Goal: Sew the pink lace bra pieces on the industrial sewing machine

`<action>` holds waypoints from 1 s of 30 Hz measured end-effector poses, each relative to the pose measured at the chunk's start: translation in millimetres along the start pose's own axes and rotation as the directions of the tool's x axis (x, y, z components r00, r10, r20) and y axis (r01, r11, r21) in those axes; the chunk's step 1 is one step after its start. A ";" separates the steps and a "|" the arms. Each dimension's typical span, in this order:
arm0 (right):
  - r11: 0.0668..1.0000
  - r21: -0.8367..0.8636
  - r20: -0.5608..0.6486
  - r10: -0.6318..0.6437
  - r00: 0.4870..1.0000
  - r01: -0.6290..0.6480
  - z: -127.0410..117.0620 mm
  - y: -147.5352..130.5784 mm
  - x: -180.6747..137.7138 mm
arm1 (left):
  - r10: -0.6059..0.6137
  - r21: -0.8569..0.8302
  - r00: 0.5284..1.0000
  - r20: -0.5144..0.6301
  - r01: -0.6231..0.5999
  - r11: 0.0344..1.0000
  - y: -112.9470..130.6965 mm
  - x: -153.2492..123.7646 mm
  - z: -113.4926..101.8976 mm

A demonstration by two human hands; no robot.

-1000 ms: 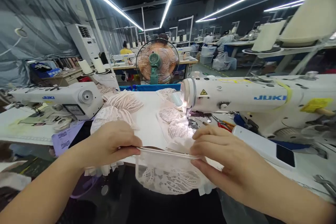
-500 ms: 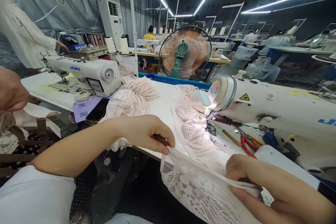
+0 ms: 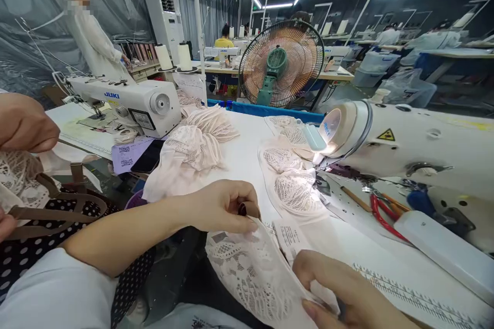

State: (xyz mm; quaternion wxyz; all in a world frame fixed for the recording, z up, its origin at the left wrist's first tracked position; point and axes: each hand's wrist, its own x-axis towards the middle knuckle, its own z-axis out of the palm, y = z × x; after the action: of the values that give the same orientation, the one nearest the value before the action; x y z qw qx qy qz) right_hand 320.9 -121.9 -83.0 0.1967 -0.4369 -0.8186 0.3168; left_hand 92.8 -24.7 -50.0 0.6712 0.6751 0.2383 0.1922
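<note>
My left hand [image 3: 226,205] pinches the upper edge of a pale lace piece [image 3: 250,277] at the front edge of the white sewing table [image 3: 247,154]. My right hand [image 3: 347,295] grips the same lace piece at its lower right, low in the view and partly cut off. A small white label [image 3: 289,236] hangs from the lace between my hands. Just beyond, more lace cups [image 3: 295,193] lie under the head of the white sewing machine [image 3: 405,141] on the right.
A heap of pink lace pieces [image 3: 193,146] lies at table centre-left beside a phone [image 3: 148,157]. Red-handled snips [image 3: 380,216] lie near the machine. A second sewing machine [image 3: 127,103], a fan [image 3: 280,64], a co-worker's hand [image 3: 23,123] at left, and a standing person [image 3: 90,36] behind.
The view has swung left and down. Both my hands have brought the lace piece closer and lower, with the right hand dropping toward the bottom edge and the label now showing.
</note>
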 end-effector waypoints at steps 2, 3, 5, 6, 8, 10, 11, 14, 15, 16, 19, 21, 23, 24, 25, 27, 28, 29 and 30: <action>0.995 0.086 0.077 0.039 0.996 -0.045 2.6 1.8 6.0 | 0.017 0.066 1.000 -0.021 -0.015 0.998 -0.1 -0.5 4.7; 0.988 0.149 0.074 0.031 0.997 -0.041 4.5 1.3 10.4 | 0.025 0.124 0.999 -0.031 -0.021 0.992 0.7 -0.1 7.2; 0.963 0.270 -0.017 0.008 1.000 -0.003 9.7 -1.3 21.1 | 0.027 0.245 0.999 -0.026 -0.020 0.969 2.3 2.0 11.4; 0.952 0.306 -0.089 0.019 0.996 0.009 12.9 -3.0 26.8 | 0.022 0.294 1.000 -0.017 -0.016 0.956 2.7 3.3 12.9; 0.948 0.319 -0.219 0.056 0.974 0.017 19.9 -5.7 37.1 | 0.030 0.361 1.000 -0.002 -0.027 0.932 1.9 5.4 14.0; 0.952 0.305 -0.296 0.072 0.952 0.023 26.7 -5.9 44.1 | 0.091 0.439 0.996 -0.020 -0.073 0.895 -0.7 4.2 12.7; 0.950 0.311 -0.322 0.069 0.944 0.036 29.7 -4.9 46.1 | 0.153 0.510 0.987 -0.052 -0.106 0.854 -2.3 1.8 11.4; 0.910 0.410 -0.356 0.093 0.930 0.067 35.6 0.5 47.8 | 0.471 0.754 0.856 -0.214 -0.161 0.636 -7.8 -12.1 9.0; 0.892 0.447 -0.358 0.109 0.927 0.068 36.3 2.4 47.6 | 0.559 0.797 0.794 -0.239 -0.168 0.580 -10.0 -17.5 9.4; 0.877 0.475 -0.354 0.119 0.928 0.068 36.4 3.9 47.1 | 0.604 0.813 0.759 -0.243 -0.181 0.554 -12.5 -22.2 10.6; 0.868 0.489 -0.330 0.091 0.939 0.088 34.8 6.3 45.5 | 0.575 0.793 0.794 -0.197 -0.216 0.570 -22.4 -27.7 17.7; 0.881 0.459 -0.347 0.064 0.936 0.110 34.3 7.4 44.1 | 0.534 0.777 0.825 -0.185 -0.211 0.594 -30.0 -24.1 23.5; 0.892 0.435 -0.387 0.060 0.920 0.125 35.6 9.3 42.7 | 0.512 0.736 0.836 -0.198 -0.218 0.641 -36.4 -18.2 28.9; 0.894 0.429 -0.407 0.066 0.911 0.127 37.0 10.6 41.9 | 0.495 0.708 0.843 -0.208 -0.220 0.672 -38.8 -15.5 31.3; 0.895 0.426 -0.422 0.070 0.904 0.129 38.7 12.1 41.2 | 0.478 0.682 0.849 -0.225 -0.213 0.699 -40.7 -13.3 33.5; 0.898 0.417 -0.442 0.069 0.895 0.137 42.9 15.2 39.8 | 0.432 0.645 0.863 -0.261 -0.177 0.744 -43.2 -10.5 37.5; 0.900 0.413 -0.446 0.067 0.893 0.138 45.2 16.7 39.2 | 0.407 0.629 0.874 -0.265 -0.163 0.760 -44.1 -9.7 39.3; 0.903 0.408 -0.450 0.067 0.891 0.138 47.6 18.1 38.6 | 0.389 0.616 0.883 -0.261 -0.157 0.772 -45.0 -9.1 41.0; 0.904 0.405 -0.455 0.068 0.888 0.138 50.3 19.5 38.0 | 0.377 0.607 0.889 -0.261 -0.153 0.780 -45.9 -8.6 42.6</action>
State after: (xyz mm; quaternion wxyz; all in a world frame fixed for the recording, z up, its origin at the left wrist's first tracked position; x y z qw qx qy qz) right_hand 281.8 -99.2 -131.1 0.4806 -0.4304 -0.6674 0.3720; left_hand 107.6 -65.0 -96.4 0.3464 0.8230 0.3070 0.3293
